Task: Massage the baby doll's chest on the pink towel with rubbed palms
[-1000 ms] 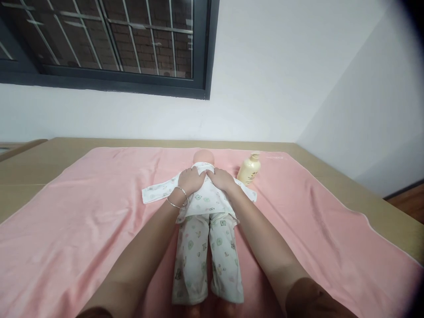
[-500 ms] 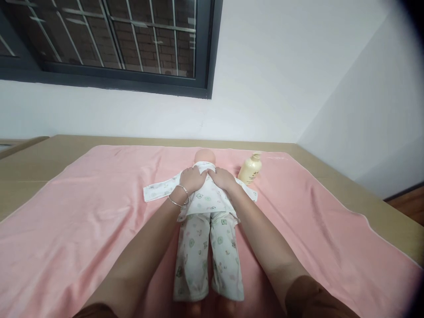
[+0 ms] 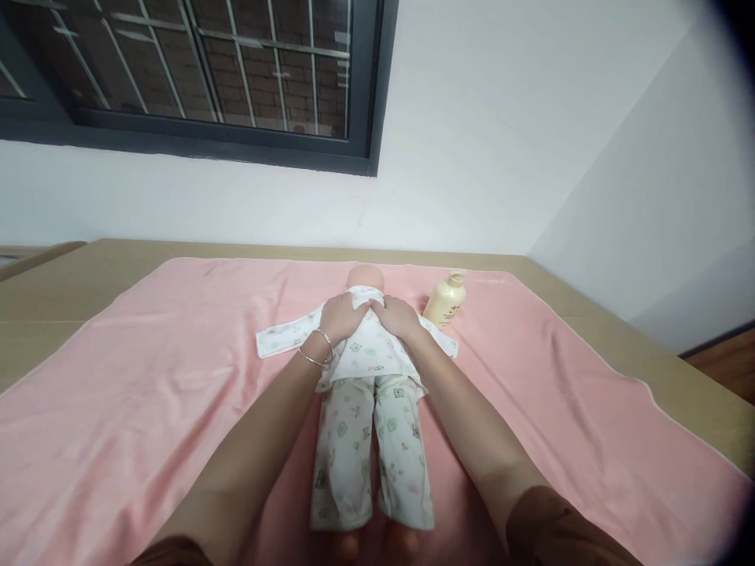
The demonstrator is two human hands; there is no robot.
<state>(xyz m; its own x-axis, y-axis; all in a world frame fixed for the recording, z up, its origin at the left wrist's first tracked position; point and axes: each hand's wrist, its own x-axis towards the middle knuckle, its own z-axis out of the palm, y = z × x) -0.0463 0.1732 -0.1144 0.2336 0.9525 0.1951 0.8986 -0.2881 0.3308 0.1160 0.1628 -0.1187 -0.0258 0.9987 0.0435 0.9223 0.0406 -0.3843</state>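
One left hand (image 3: 340, 317), one right hand (image 3: 399, 318), palms flat on clothed doll (image 3: 373, 358)

Centre of frame: doll (image 3: 377, 358) lies lengthwise on pink cloth (image 3: 177, 369), blocking any straight sideways pass at surface level. Left hand (image 3: 342, 317) and right hand (image 3: 398, 318) cover its upper body; left forearm (image 3: 253, 440) and right forearm (image 3: 477, 424) slant to the lower edge, fencing in the trousered legs. Left of frame: broad lane over low folds; one outstretched sleeve (image 3: 288, 336) juts in. Right of frame: wide lane too, but bottle (image 3: 446, 301) sits close by the other sleeve (image 3: 441, 338); room on its right. Beyond the tabletop's (image 3: 283, 253) far edge, wall (image 3: 460, 189) bars reach.
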